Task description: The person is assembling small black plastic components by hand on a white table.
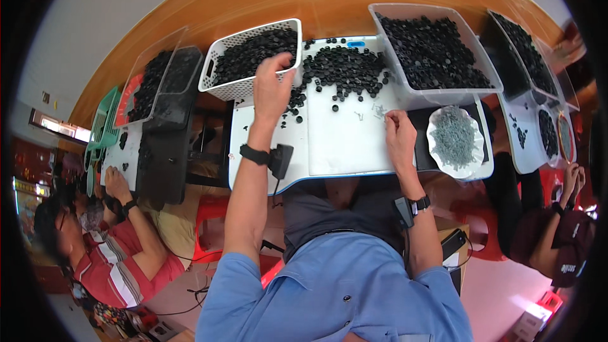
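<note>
My left hand [273, 88] is over the near right corner of a white perforated basket [218, 88] filled with small round black caps [250, 57]. Its fingers are half curled, with a gap to the thumb, and nothing shows between them. On the right side of the white tabletop [339, 142], my right hand [401, 139] has thumb and fingertips pinched together; whatever they hold is too small to make out. Beside those fingertips lie a few small grey-green pieces [379, 111]. A heap of loose black caps [345, 66] spreads between the two hands, farther back.
A large clear bin [437, 95] of black caps stands back right. Nearer sits a white scalloped dish [437, 149] of grey-green pieces. Co-workers sit at tables on either side, one in a red striped shirt [130, 266], the other in dark maroon [557, 247].
</note>
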{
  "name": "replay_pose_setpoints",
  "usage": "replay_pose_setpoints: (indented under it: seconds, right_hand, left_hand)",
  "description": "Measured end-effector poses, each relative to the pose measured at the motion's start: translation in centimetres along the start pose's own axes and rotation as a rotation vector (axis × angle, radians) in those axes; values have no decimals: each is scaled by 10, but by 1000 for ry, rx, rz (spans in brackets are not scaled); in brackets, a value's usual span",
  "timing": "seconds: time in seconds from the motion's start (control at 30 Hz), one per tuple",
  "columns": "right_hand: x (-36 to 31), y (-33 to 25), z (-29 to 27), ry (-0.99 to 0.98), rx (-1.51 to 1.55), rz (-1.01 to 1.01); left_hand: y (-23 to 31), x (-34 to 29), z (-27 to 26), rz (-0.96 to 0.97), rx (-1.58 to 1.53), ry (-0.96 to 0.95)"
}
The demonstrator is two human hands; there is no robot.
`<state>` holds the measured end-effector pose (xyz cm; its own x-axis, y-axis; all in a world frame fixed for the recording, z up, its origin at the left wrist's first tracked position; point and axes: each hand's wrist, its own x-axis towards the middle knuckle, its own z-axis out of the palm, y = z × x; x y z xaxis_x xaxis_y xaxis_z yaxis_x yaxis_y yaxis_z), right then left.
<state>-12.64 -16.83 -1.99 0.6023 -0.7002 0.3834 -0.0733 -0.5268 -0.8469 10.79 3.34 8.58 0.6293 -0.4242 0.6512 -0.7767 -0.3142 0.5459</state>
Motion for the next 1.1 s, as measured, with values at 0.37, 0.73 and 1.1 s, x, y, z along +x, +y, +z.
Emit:
replay_pose_setpoints:
  seconds: [0.37, 0.73, 1.1]
  right_hand:
    - [3, -2, -1, -11, 53, 77]
    - [3, -7, -3, -25, 118, 111]
    - [-4, -13, -4, -156, 238, 11]
  left_hand:
    - [8, -54, 83, -290, 56, -394]
    - [28, -42, 83, -339, 89, -347]
    - [71, -115, 103, -298, -377, -341]
